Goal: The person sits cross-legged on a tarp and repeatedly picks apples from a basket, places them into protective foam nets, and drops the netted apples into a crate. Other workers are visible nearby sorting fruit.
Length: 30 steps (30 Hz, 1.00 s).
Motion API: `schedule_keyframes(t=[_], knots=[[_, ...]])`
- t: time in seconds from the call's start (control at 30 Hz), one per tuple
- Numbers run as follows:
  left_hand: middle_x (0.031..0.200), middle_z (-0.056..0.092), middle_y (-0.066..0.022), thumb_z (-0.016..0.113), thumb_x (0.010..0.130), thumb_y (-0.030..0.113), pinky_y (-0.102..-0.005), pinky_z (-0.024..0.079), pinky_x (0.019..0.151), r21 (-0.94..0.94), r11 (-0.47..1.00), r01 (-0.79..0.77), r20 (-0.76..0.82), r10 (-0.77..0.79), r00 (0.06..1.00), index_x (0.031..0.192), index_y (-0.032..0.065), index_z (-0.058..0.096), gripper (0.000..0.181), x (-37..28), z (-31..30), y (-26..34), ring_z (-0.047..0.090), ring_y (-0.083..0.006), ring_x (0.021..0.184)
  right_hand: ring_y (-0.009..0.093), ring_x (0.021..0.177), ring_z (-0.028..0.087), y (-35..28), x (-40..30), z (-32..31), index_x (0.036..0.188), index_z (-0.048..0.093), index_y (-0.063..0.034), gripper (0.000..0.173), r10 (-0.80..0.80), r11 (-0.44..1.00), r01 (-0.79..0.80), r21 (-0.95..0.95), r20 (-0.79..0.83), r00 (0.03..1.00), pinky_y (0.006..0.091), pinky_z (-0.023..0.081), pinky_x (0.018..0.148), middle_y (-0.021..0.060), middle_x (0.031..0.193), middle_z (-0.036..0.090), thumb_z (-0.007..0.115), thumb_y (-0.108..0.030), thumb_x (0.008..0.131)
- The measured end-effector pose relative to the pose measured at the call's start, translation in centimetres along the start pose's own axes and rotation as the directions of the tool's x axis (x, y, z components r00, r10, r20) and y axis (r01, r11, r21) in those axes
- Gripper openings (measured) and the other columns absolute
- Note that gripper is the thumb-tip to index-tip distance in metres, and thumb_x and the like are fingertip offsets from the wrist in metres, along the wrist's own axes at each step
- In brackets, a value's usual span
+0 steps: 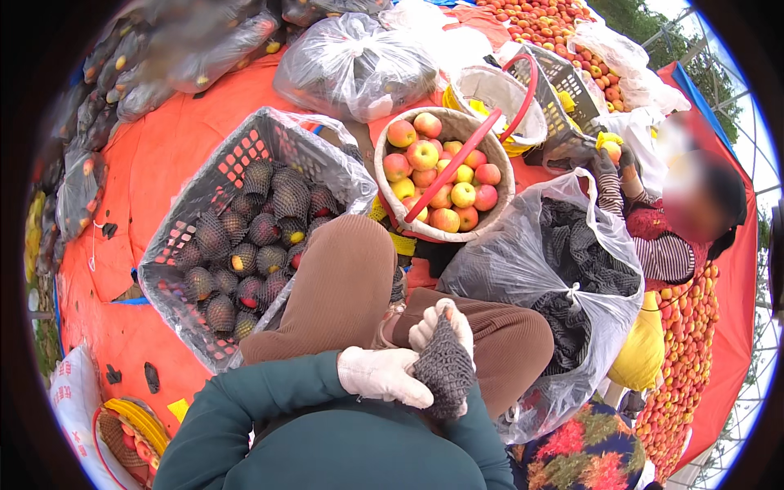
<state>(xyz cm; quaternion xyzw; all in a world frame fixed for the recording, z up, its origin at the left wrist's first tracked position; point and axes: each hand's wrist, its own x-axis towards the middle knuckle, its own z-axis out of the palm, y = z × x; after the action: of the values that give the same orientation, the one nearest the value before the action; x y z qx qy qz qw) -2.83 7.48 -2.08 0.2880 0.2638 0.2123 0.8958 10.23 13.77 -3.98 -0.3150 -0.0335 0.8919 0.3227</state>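
A black foam net sleeve (446, 369) is held in front of my torso, its narrow end pointing up. My left hand (373, 373), in a white knit glove, grips its side with the thumb across the lower part. My right hand (450, 318), gloved likewise, wraps behind it, fingers curled at the upper end. Whether fruit sits inside the sleeve is hidden. Left of my knees, a lined plastic crate (205, 168) holds several apples in black net sleeves (257, 245). Beyond my knees stands a cloth-lined basket (383, 159) of bare apples (422, 155) with a red handle.
Right of my knee slumps a clear plastic bag (490, 263) of black net sleeves (569, 245). Another person (664, 239) holds an apple (609, 149) at the right. Loose apples (680, 361) lie piled behind them. A tied bag (358, 67) sits on the orange tarp (153, 153).
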Motion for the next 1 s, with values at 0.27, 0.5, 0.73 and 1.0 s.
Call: schedule_keyframes(t=[0.27, 0.5, 0.73, 1.0], knots=[[0.111, 0.060, -0.0078, 0.062, 0.080, 0.004, -0.0305, 0.045, 0.090, 0.189, 0.770, -0.609, -0.149, 0.635, 0.758, 0.116, -0.0006, 0.054, 0.038, -0.3, 0.1, 3.3, 0.057, -0.0158, 0.101, 0.018, 0.063, 0.057, -0.3, 8.2, -4.1, 0.098, 0.053, -0.0005, 0.027, 0.404, 0.812, -0.120, -0.571, 0.401, 0.822, 0.0287, 0.046, 0.058, 0.0086, 0.074, 0.060, 0.057, -0.025, 0.089], [0.122, 0.056, -0.0154, 0.054, 0.088, 0.013, -0.0343, 0.043, 0.093, 0.609, 0.341, -0.716, 0.171, 0.825, 0.539, 0.122, 0.0001, 0.053, 0.036, 2.9, -2.4, -1.2, 0.056, -0.0270, 0.108, 0.013, 0.082, 0.061, -16.7, 22.5, 0.6, 0.119, 0.052, 0.0000, 0.042, -0.355, 0.140, 0.255, -0.957, 0.192, 0.915, 0.0250, 0.050, 0.069, 0.0059, 0.099, 0.061, 0.063, -0.014, 0.081], [0.113, 0.061, -0.0089, 0.058, 0.089, 0.018, -0.0328, 0.046, 0.087, 0.390, 0.653, -0.649, -0.083, 0.727, 0.681, 0.114, 0.0036, 0.060, 0.029, 2.4, -4.8, 0.6, 0.058, -0.0243, 0.101, 0.035, 0.122, 0.041, -10.9, 36.2, 2.9, 0.124, 0.049, -0.0057, 0.059, -0.030, -0.746, 0.380, -0.547, 0.598, 0.801, 0.0391, 0.038, 0.100, 0.0203, 0.134, 0.039, 0.068, -0.028, 0.072], [0.113, 0.061, -0.0096, 0.057, 0.087, 0.015, -0.0317, 0.046, 0.088, 0.589, 0.654, -0.475, -0.173, 0.676, 0.716, 0.117, 0.0057, 0.058, 0.031, 2.3, -5.4, 0.0, 0.059, -0.0226, 0.104, 0.028, 0.110, 0.052, -11.7, 37.9, 2.7, 0.125, 0.047, -0.0058, 0.060, -0.179, -0.440, 0.330, -0.835, 0.442, 0.879, 0.0369, 0.046, 0.091, 0.0169, 0.125, 0.048, 0.066, -0.030, 0.074]])
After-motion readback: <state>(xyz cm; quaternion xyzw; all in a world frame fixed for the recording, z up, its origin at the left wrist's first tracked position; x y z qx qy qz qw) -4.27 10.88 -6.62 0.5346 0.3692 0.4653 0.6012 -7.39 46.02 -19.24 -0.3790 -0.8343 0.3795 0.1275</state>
